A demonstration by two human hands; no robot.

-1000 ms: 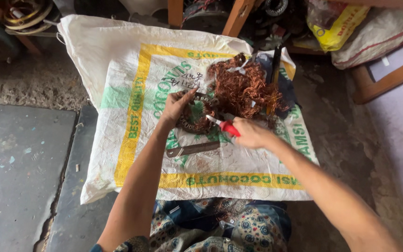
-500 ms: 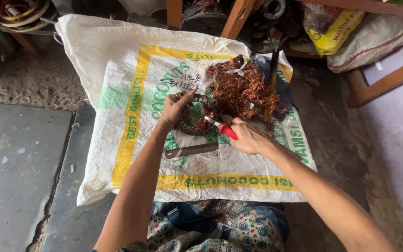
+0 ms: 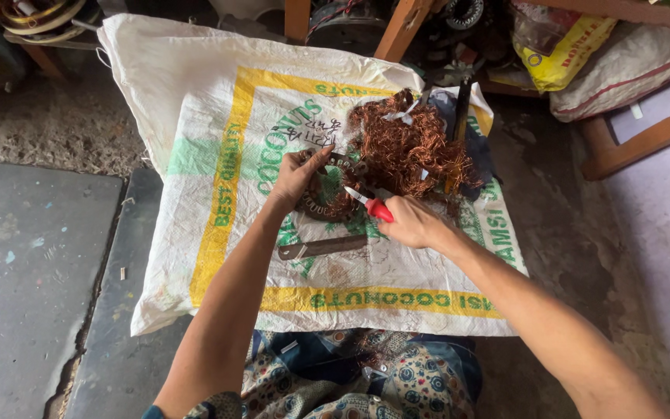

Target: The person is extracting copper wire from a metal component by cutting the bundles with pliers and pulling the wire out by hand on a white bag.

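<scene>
My left hand (image 3: 298,175) rests on a round metal motor stator (image 3: 327,203) lying on a white woven sack (image 3: 195,116), fingers gripping its rim. My right hand (image 3: 411,223) holds a red-handled screwdriver (image 3: 370,204) whose tip points at the stator. Just behind them sits a tangled heap of copper wire (image 3: 409,147). A flat metal tool (image 3: 321,247) lies on the sack close below my hands.
A dark stick-like tool (image 3: 461,105) stands in the copper heap. Wooden legs (image 3: 402,27) and motor parts (image 3: 350,23) crowd the far edge. A yellow bag (image 3: 560,54) and sacks lie at the back right. Concrete floor (image 3: 32,256) spreads to the left.
The view has shifted slightly. My right hand with the screwdriver has drawn a little toward the stator; my left hand stays on it.
</scene>
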